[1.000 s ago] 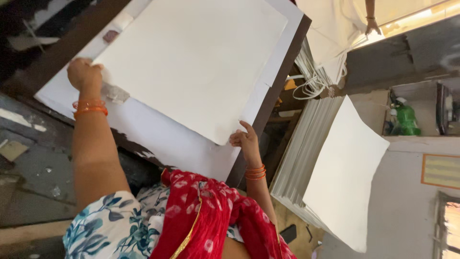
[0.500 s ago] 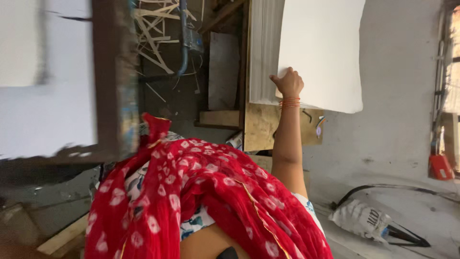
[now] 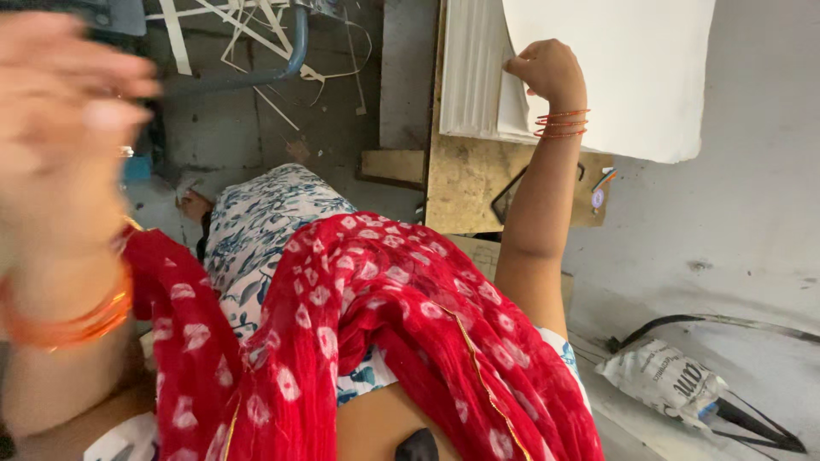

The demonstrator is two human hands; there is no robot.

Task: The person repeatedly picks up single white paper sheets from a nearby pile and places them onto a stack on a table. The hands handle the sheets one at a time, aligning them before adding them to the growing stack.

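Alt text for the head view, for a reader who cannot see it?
The right hand grips the top white sheet of a paper stack on a wooden board. The blurred left hand is raised close to the camera, above a red scarf.

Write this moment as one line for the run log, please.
right hand: grips top white sheet on paper stack | left hand: raised near camera, blurred, holds nothing visible | red scarf: over lap

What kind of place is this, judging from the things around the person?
Probably a small paper-cutting or binding workshop. The right hand grips a sheet from a tall stack of white sheets on a worn wooden board, and paper offcut strips lie on the stained concrete floor.
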